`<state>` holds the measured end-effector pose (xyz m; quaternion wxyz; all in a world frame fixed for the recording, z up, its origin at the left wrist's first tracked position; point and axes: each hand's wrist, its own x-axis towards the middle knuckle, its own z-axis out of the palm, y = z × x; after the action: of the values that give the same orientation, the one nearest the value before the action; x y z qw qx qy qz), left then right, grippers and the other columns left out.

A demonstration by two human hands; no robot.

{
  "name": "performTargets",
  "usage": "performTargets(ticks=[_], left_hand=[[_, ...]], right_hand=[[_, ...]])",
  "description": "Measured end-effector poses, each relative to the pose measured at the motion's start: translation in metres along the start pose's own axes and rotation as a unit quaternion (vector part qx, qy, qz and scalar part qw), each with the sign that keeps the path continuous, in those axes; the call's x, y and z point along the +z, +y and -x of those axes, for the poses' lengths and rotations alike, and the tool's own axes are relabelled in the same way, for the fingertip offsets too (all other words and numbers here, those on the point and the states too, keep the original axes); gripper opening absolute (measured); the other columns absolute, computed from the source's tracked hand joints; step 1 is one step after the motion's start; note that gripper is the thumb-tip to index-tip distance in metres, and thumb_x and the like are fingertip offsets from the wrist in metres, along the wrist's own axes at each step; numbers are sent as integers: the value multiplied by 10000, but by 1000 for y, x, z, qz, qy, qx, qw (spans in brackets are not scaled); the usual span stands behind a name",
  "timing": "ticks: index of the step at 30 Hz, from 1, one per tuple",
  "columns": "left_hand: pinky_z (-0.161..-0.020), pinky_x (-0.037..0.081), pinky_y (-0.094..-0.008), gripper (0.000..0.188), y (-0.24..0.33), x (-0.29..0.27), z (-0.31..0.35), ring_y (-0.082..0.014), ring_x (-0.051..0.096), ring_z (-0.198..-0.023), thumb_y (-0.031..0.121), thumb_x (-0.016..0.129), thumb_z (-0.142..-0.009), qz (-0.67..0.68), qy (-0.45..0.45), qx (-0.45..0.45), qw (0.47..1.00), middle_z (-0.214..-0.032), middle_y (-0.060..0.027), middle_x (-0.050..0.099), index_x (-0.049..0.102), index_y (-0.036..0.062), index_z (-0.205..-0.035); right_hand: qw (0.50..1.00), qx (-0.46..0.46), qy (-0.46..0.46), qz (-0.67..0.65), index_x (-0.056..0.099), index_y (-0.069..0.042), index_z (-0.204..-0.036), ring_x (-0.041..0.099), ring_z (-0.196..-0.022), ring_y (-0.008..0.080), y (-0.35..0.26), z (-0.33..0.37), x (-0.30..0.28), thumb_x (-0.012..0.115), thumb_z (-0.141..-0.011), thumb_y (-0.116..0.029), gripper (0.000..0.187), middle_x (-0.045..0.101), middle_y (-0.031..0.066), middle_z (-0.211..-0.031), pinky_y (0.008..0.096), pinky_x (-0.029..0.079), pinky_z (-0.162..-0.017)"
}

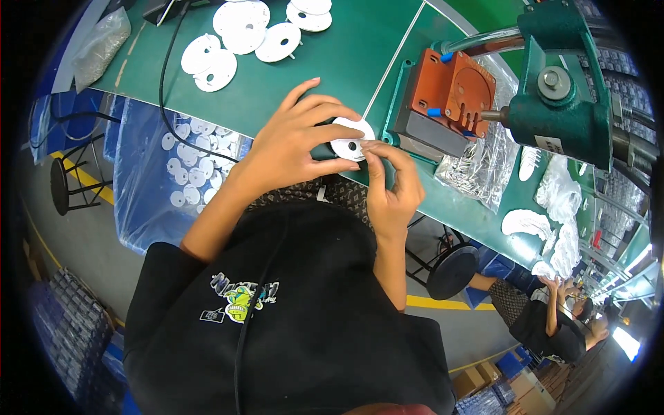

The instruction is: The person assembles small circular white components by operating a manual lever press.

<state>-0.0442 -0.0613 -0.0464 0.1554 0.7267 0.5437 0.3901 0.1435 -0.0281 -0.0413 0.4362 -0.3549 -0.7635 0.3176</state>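
Observation:
A round white disc (341,148) with a dark centre hole is held just above the near edge of the green table. My left hand (294,140) grips it from the left, thumb on the near side and fingers on the far side. The thumb and forefinger of my right hand (394,181) are pinched together at the disc's right edge; whether a small part is between them is hidden. Beyond my left hand lie several more white discs (279,43), some with thin pins sticking out. To the right stands a green press (560,104) with an orange fixture (453,92).
A bag of metal pins (474,176) lies beside the press, another bag (104,50) at far left. A blue-lined bin (138,176) of white discs stands below the table. A black cable (163,83) crosses the tabletop. Another person (550,325) works at lower right, near a stool (453,271).

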Motion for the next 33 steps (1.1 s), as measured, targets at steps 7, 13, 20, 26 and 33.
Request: performTargets(ticks=[7,13,20,26,33], left_hand=[[-1162,306,-501,329,0,0,0,-204,583,-1133,340,812,-755,-8,7,4,1000,-1162,9,674,737,137,-1003],[-1150,342,-491,313,-2,2,-1,-227,603,-1102,268,816,-751,19,8,-7,1000,-1150,-21,681,733,122,-1014],[-1056,457,-463,324,11,-4,-9,-272,618,-1155,191,819,-724,65,18,2,998,-1154,-48,694,761,114,-1032],[-1036,455,-487,313,54,15,-72,-329,602,-1208,187,814,-740,25,130,166,977,-1137,-109,704,747,65,-1020],[-1163,295,-511,538,47,44,-105,-324,424,-1371,354,751,-825,-97,126,109,981,-1343,-71,570,616,55,-1250]], right_hand=[[1000,-11,-7,15,654,29,-988,700,-855,283,-4,-4,1,700,-855,51,142,713,142,-940,341,549,-781],[997,-58,-19,37,672,19,-923,681,-846,291,1,-10,6,746,-792,32,151,702,128,-919,347,541,-745],[996,-88,-16,20,709,17,-1017,647,-920,373,0,10,-30,714,-858,-128,216,686,164,-997,415,519,-862],[983,146,113,16,662,21,-1080,667,-872,296,20,47,-44,614,-905,-3,183,688,158,-942,362,519,-801],[992,85,89,32,647,20,-1082,671,-857,255,20,40,-44,627,-880,40,204,694,139,-920,345,519,-805]])
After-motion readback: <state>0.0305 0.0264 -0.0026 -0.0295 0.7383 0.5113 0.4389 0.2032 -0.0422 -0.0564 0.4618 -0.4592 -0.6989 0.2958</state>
